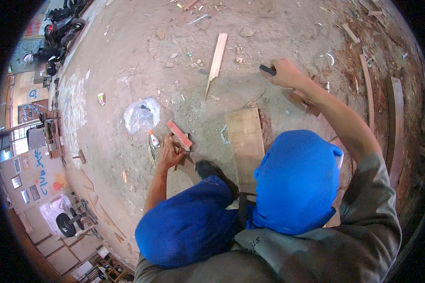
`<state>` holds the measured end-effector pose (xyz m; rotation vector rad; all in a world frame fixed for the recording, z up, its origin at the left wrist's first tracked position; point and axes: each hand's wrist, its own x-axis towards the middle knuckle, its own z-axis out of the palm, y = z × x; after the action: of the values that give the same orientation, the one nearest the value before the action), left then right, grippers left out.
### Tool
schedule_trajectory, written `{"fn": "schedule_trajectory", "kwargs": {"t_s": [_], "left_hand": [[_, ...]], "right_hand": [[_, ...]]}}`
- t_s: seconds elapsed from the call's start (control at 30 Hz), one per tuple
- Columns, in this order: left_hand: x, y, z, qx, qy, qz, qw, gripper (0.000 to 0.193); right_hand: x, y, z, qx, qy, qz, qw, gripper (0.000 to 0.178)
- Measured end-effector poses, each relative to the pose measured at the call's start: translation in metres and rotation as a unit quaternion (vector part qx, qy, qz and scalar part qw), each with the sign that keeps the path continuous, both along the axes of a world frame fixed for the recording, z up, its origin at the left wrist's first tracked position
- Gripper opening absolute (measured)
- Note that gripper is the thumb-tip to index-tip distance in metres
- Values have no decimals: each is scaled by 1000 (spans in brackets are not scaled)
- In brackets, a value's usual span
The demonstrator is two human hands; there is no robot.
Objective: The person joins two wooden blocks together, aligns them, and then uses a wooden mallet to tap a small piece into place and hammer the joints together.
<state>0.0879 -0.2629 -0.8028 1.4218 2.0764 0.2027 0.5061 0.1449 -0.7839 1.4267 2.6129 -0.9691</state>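
My left hand (168, 153) is closed, its curled fingers at the lower end of a small wooden block (178, 134) with a pinkish-red face. A white bottle with a red cap (153, 139) lies just left of that hand. Out to the far right, my right hand (285, 74) grips a black bar-shaped object (267, 70); only its dark end sticks out, so its kind cannot be told. Below my right forearm lies a brown wooden block (303, 101), partly hidden by the arm. Between my hands a wide pale board (246, 137) lies by my blue-trousered knees.
A clear plastic bag (142, 115) rests beyond my left hand. A splintered wood strip (217, 59) lies farther out on the dirt floor. Long planks (395, 122) line the right side. Motorbikes (61, 40) and a dark stool-like seat (66, 225) stand at the left.
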Motion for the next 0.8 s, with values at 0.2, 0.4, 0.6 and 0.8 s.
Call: {"fn": "schedule_trajectory", "kwargs": {"t_s": [0.2, 0.4, 0.6, 0.8], "left_hand": [[21, 29, -17, 23, 162, -6, 987, 70], [64, 100, 9, 92, 113, 58, 988, 67], [107, 209, 72, 93, 110, -87, 986, 64], [147, 297, 38, 79, 96, -164, 979, 62]], "right_hand": [[24, 7, -8, -61, 96, -58, 992, 51], [12, -2, -21, -181, 157, -139, 961, 40], [-2, -16, -41, -220, 237, -134, 937, 51], [-18, -12, -41, -144, 128, -130, 972, 58]]}}
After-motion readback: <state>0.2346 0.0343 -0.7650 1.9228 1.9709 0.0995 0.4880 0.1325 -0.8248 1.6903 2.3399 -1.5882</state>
